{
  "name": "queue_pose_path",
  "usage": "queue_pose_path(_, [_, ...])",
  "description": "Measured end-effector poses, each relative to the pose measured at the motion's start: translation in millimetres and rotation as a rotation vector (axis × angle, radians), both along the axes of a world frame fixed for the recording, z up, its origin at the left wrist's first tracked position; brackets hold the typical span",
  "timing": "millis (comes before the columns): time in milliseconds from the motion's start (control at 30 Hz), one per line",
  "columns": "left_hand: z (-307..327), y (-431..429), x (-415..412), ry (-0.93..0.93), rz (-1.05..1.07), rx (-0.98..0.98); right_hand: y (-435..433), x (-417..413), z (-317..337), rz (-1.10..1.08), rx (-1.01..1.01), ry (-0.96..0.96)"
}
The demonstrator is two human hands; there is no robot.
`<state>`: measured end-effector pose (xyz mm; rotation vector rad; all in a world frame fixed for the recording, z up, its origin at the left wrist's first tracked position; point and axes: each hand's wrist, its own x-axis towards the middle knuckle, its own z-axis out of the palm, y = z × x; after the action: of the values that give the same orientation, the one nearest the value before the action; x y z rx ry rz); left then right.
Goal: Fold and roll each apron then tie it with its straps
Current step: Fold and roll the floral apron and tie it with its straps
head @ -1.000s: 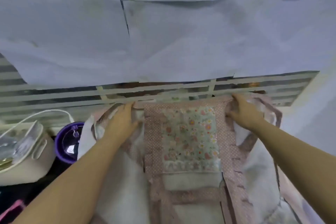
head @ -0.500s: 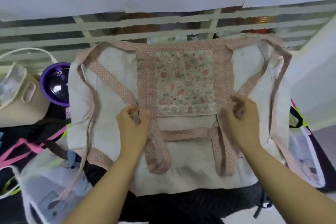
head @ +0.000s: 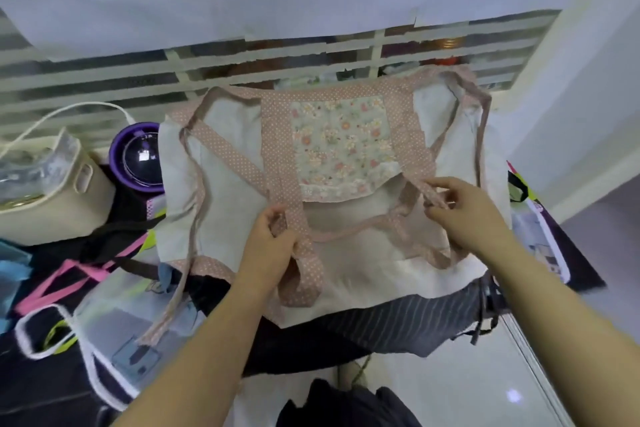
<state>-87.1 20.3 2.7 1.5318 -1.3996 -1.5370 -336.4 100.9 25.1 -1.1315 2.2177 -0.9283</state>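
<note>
**Apron Spread Flat, a Strap Held in Each Hand**

A cream apron [head: 228, 135] with pink dotted trim is seen spread flat at the middle of the view. Its far edge lies against a white grille [head: 242, 66], and its near edge rests on a dark striped cloth [head: 398, 326]. A floral panel [head: 341, 149] is sewn at the centre of its upper part.

The left hand [head: 270, 243] is curled round a wide dotted strap [head: 235, 159], which is gripped just below the lower left corner of the floral panel. Below the hand, the strap is folded into a loop on the cream cloth. The right hand [head: 464, 215] is closed in a pinch: a narrower strap [head: 420, 184] is held between thumb and fingertips, slightly lifted from the cloth. A thin tie [head: 192, 218] is draped down the apron's left side and trails off its near edge.

To the left, a purple round container [head: 138, 159] is partly covered by the apron's edge, and a cream basket [head: 62, 204] is set beside it with a white cable [head: 69, 113] arching above. Dark cloths with pink bands [head: 79, 274] are piled in front of these.
</note>
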Motion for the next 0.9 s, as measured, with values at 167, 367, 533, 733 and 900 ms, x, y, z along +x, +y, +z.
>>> queue_pose_path(167, [16,20,21,0.007,-0.119,0.048,29,21,39,0.197,0.263,0.144])
queue_pose_path(367, [-9,57,42,-0.013,-0.301,0.405,70,47,13,0.245,0.537,0.277])
queue_pose_path(533, [-27,73,55,-0.343,-0.719,0.467,93,53,-29,0.317,0.782,0.307])
queue_pose_path(733, [-20,37,63,-0.458,-0.530,0.069,70,46,-17,0.250,0.574,0.450])
queue_pose_path(900, [-34,14,100,-0.859,-0.357,-0.526,28,106,-26,0.517,0.185,0.375])
